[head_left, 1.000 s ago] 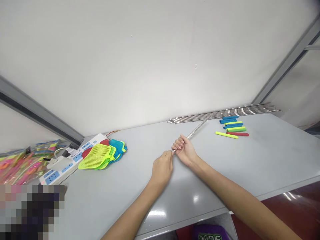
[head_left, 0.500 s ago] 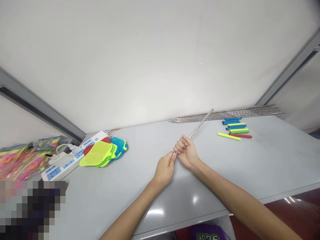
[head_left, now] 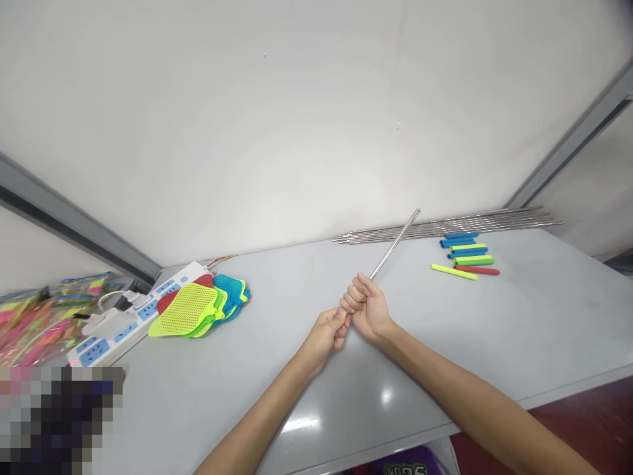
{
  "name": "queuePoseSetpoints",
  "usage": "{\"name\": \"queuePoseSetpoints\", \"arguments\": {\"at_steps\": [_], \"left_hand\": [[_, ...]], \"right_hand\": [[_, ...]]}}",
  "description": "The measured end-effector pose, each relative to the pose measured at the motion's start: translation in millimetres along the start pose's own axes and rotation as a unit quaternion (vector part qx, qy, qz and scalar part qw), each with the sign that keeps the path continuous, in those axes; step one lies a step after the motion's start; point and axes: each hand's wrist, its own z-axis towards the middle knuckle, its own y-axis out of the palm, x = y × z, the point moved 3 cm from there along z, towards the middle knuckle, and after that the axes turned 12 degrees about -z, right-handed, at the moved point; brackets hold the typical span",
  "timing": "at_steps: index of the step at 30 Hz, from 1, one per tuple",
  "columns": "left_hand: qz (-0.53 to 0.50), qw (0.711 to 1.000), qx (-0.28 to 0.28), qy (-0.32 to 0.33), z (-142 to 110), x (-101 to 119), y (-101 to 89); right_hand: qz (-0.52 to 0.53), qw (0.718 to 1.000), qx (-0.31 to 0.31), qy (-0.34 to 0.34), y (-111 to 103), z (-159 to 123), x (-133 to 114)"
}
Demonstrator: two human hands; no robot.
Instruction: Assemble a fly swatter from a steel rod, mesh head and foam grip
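A shiny metal rod (head_left: 394, 245) slants up and away from my hands, its far end raised toward the wall. My right hand (head_left: 366, 307) is closed around its lower part, fingers curled and palm facing up. Right against it, my left hand (head_left: 326, 336) is pinched at the near end of the same rod; the fingers hide that end. To the left lies a stack of perforated plastic fly swatter heads (head_left: 190, 310) in yellow, green, blue and red.
More thin metal rods (head_left: 475, 223) lie along the wall. Coloured tube handles (head_left: 467, 252) rest at the right, with a yellow one (head_left: 453, 271) in front. A white power strip (head_left: 119, 336) with plugs stands left, beside bagged colourful items (head_left: 44, 316). The table's front edge (head_left: 376, 448) is near.
My left hand has shifted slightly down, its fingers now more visible below the thumb. The rod's far end has moved slightly up and left. Both hands stay closed on it.
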Motion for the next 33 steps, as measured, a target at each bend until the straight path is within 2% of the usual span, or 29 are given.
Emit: {"name": "queuePoseSetpoints", "arguments": {"at_steps": [6, 10, 13, 17, 27, 33], "left_hand": [[-0.042, 0.999, -0.022, -0.01, 2, -4, -4.3], [-0.087, 0.994, -0.053, -0.042, 0, -2, -4.5], [-0.09, 0.993, -0.053, -0.057, -2, 0, -2.6], [-0.078, 0.995, -0.038, -0.038, -3, 1, 2.4], [-0.081, 0.996, -0.03, -0.004, 1, 1, 3.9], [-0.067, 0.996, -0.059, 0.009, 3, -1, 4.3]], "right_hand": [[-0.017, 1.0, -0.006, 0.004, 1, -2, 1], [-0.031, 0.999, -0.014, 0.009, 3, -3, 2], [-0.037, 0.999, -0.021, 0.023, 2, -2, 3], [-0.038, 0.998, -0.026, 0.05, 0, 1, 0], [-0.038, 0.998, -0.029, 0.031, -5, 4, -10], [-0.063, 0.998, -0.012, 0.008, -8, 7, -12]]}}
